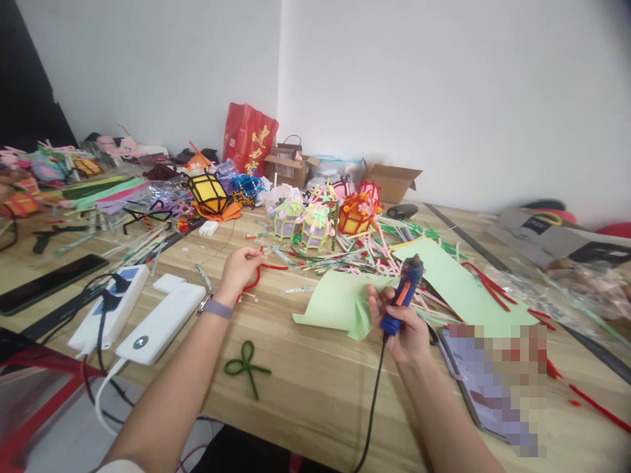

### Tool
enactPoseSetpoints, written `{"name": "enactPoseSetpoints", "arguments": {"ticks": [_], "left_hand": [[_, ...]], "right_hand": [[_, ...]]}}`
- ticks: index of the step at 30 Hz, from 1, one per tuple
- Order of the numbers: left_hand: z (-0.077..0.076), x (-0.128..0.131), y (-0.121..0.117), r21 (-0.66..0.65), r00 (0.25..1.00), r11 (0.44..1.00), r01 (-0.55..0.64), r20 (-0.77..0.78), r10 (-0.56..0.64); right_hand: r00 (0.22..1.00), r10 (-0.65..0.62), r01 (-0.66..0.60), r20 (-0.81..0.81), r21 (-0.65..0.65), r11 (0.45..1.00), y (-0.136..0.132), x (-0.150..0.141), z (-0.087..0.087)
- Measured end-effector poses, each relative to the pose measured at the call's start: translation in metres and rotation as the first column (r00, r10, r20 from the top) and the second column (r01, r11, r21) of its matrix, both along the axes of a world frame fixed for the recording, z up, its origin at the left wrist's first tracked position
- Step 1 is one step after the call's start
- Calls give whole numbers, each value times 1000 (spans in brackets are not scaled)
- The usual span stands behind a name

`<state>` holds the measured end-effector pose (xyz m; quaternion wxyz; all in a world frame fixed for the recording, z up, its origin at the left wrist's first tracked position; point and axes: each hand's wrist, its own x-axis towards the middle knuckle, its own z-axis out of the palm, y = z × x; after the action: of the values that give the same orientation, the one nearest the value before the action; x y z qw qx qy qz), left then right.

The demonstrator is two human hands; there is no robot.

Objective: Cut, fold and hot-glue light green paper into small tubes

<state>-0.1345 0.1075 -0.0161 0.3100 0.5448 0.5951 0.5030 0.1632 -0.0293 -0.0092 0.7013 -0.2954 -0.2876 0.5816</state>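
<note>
My left hand [240, 270] is closed in a pinch on a thin red pipe cleaner [275, 267], whose bent end curves down beside the fingers. In my right hand [408, 332] is a blue hot glue gun [405, 292] with an orange trigger, its tip pointing up and away. A black cord runs down from it over the table edge. Behind that hand lies a curled sheet of light green paper [335, 302]. A green pipe cleaner bent into a looped bow shape [246, 364] rests on the table between my forearms.
Small pipe-cleaner lanterns [318, 223] stand amid scattered strips at the back. On the left are a power strip [109, 309], a white power bank [162, 322] and a dark phone [52, 282]. Another phone [473, 381] lies right. Cardboard boxes [394, 182] and a red bag [249, 138] are by the wall.
</note>
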Motion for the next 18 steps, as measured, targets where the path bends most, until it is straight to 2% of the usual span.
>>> {"name": "enactPoseSetpoints", "arguments": {"ticks": [4,10,18], "left_hand": [[-3,5,15,-20,997,1000,-20,-72,19],[-18,-2,35,-77,976,996,-52,-214,35],[-27,-12,47,-44,883,999,-20,-470,-3]], "right_hand": [[1000,-6,6,-22,-1,1000,-1,1,1],[999,7,-7,-33,4,1000,0,1,1],[998,32,-33,-50,-27,999,1,0,-1]]}}
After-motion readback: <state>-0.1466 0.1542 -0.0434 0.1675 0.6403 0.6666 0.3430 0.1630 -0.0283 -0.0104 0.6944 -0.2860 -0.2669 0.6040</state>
